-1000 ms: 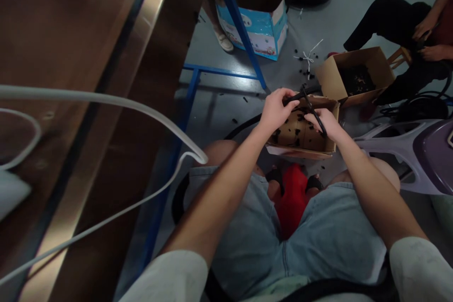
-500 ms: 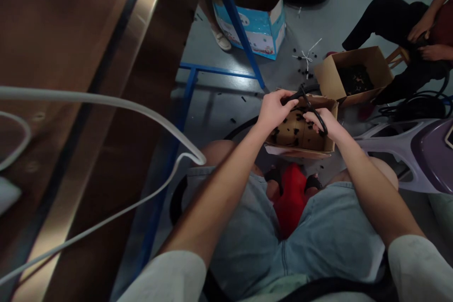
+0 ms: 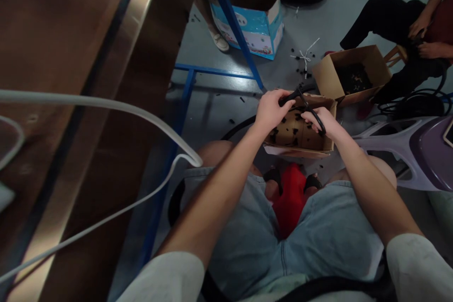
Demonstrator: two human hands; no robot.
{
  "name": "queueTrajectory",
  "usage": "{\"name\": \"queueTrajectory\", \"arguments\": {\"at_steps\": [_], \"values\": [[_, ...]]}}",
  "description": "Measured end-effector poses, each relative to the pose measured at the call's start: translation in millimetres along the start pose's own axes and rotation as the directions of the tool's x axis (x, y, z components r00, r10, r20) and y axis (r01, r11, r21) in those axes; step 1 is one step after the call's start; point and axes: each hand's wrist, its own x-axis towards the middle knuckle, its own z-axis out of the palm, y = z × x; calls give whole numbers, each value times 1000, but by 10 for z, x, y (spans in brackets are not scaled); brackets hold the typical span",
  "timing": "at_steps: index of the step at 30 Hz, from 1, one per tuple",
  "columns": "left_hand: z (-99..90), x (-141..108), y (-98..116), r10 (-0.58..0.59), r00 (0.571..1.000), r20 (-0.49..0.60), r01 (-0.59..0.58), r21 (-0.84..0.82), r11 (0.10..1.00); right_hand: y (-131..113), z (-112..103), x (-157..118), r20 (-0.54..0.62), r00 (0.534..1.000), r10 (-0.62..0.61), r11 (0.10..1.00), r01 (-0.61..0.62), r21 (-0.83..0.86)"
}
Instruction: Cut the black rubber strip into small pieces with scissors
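Observation:
My left hand (image 3: 272,109) is closed around a black hose (image 3: 288,99) above an open cardboard box (image 3: 299,152). The hose trails off to the left behind my wrist, and its far part shows beyond the box's back edge. My right hand (image 3: 321,121) grips black-handled scissors (image 3: 320,125), with a handle loop curving over the fingers. Their blades point up and left and meet the hose just right of my left hand. Whether they are pressed together there is too small to tell. Small black scraps (image 3: 295,130) lie inside the box below.
A brown table (image 3: 53,33) with a blue frame (image 3: 219,71) stands at left, with a white cable (image 3: 141,113) crossing. Another cardboard box (image 3: 361,92), a blue-white box (image 3: 258,37) and a purple plastic chair (image 3: 424,151) stand nearby. A seated person's hands (image 3: 421,33) are at far right.
The whole view has shifted slightly. Both hands keep almost the same pose on the hose and scissors, with no clear movement between them.

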Motion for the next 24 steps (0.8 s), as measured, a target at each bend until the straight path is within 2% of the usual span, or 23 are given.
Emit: {"name": "queueTrajectory", "arguments": {"at_steps": [9, 14, 20, 24], "values": [[-13, -7, 3, -11, 1000, 10, 10, 6, 1000, 48, -6, 30, -11, 1000, -13, 1000, 13, -26], [3, -11, -33, 16, 1000, 24, -16, 28, 999, 20, -45, -11, 101, 995, 25, 998, -30, 51], [16, -11, -60, 32, 999, 24, -34, 77, 996, 66, -134, -26, 194, 980, -42, 999, 42, 2], [28, -12, -54, 39, 999, 33, -41, 79, 996, 73, -146, -21, 206, 976, -66, 998, 69, -5]]}}
